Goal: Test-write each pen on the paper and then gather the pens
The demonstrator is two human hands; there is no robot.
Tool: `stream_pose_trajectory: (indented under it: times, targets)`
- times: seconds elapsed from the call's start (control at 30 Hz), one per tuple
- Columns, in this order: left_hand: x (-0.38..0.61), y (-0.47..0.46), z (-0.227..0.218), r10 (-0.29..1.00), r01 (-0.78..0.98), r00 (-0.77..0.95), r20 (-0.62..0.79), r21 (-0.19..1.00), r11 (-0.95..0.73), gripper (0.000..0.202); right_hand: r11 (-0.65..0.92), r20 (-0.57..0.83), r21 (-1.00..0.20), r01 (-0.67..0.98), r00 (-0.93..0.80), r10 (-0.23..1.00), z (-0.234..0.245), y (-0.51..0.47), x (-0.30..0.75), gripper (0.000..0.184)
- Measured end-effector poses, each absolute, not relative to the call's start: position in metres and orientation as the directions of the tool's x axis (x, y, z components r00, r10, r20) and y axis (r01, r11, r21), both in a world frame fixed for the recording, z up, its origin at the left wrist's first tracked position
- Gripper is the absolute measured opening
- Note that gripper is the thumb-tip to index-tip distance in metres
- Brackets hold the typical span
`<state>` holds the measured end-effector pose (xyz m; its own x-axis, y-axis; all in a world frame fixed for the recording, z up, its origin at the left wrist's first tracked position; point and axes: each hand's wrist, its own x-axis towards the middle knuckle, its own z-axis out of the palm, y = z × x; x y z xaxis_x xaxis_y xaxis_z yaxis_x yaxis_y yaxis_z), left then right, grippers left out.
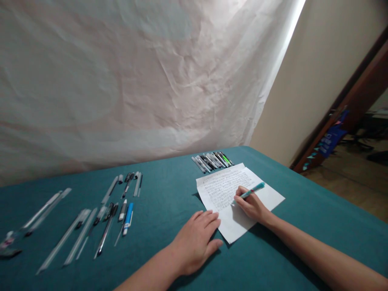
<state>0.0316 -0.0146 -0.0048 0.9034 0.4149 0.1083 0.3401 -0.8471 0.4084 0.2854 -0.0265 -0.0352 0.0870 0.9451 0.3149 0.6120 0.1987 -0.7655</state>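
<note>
A white sheet of paper (266, 194) covered in handwriting lies on the teal tablecloth (163, 202). My right hand (251, 205) is closed around a teal pen (253, 189), its tip touching the paper near the lower written lines. Flat on the cloth lies my left hand (195, 240), fingers stretched out, the fingertips touching the sheet's lower left edge.
A row of several pens (212, 161) lies just beyond the paper. More pens, caps and clear tubes (115, 212) are spread over the left of the table. A creased white sheet hangs behind. A doorway with a wooden frame (342, 109) opens at right.
</note>
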Motion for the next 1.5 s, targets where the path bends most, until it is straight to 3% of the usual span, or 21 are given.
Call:
stream_pose_trajectory:
  times: [0.13,0.23,0.3,0.4,0.57,0.7,0.87,0.97,1.03,1.13,1.2,1.27,1.4,1.5]
  targets:
    - [0.031,-0.017,-0.003,0.419,0.334,0.899,0.128,0.420,-0.844,0.044,0.148,0.303,-0.785,0.601,0.164,0.939,-0.035,-0.026,0.284,0.020]
    - [0.029,-0.020,0.000,0.430,0.307,0.882,0.195,0.454,-0.837,0.040,0.200,0.360,-0.725,0.659,0.114,0.926,-0.032,-0.028,0.276,0.019]
    - [0.029,-0.021,0.001,0.439,0.279,0.860,0.261,0.481,-0.831,0.041,0.291,0.429,-0.596,0.749,-0.009,0.903,-0.027,-0.029,0.266,0.019]
    - [0.028,-0.022,0.000,0.422,0.206,0.830,0.365,0.502,-0.840,0.046,0.402,0.468,-0.294,0.867,-0.236,0.852,-0.016,-0.026,0.246,0.018]
    - [0.026,-0.022,-0.006,0.361,0.087,0.823,0.439,0.530,-0.844,0.054,0.486,0.452,0.082,0.870,-0.467,0.760,0.000,-0.012,0.209,0.016]
    - [0.023,-0.020,-0.006,0.406,0.108,0.810,0.423,0.573,-0.813,0.043,0.460,0.442,0.216,0.861,-0.506,0.740,0.005,-0.001,0.190,0.013]
    - [0.023,-0.018,-0.004,0.449,0.145,0.795,0.407,0.591,-0.793,0.030,0.432,0.438,0.235,0.871,-0.492,0.752,0.010,0.004,0.183,0.013]
    - [0.023,-0.018,-0.004,0.470,0.150,0.785,0.403,0.613,-0.776,0.029,0.443,0.432,0.184,0.877,-0.477,0.765,0.010,0.007,0.184,0.014]
    - [0.023,-0.017,-0.004,0.503,0.152,0.766,0.400,0.647,-0.747,0.032,0.463,0.440,0.056,0.885,-0.438,0.784,0.008,0.010,0.186,0.019]
    - [0.024,-0.014,-0.004,0.574,0.166,0.718,0.394,0.703,-0.691,0.037,0.430,0.442,-0.363,0.827,-0.254,0.861,0.006,0.014,0.188,0.037]
    - [0.024,-0.012,-0.006,0.615,0.188,0.696,0.370,0.733,-0.654,0.036,0.362,0.339,-0.664,0.654,-0.169,0.926,0.008,0.013,0.187,0.031]
    - [0.024,-0.009,-0.008,0.646,0.230,0.688,0.331,0.744,-0.627,0.035,0.271,0.190,-0.841,0.468,-0.214,0.958,0.012,0.010,0.184,0.028]
    - [0.025,-0.008,-0.013,0.667,0.318,0.692,0.277,0.712,-0.625,0.038,0.111,0.013,-0.935,0.338,-0.281,0.960,0.018,0.012,0.182,0.034]
    - [0.024,-0.008,-0.015,0.636,0.313,0.716,0.288,0.682,-0.661,0.049,0.115,0.040,-0.843,0.526,-0.151,0.988,0.020,0.041,0.202,0.037]
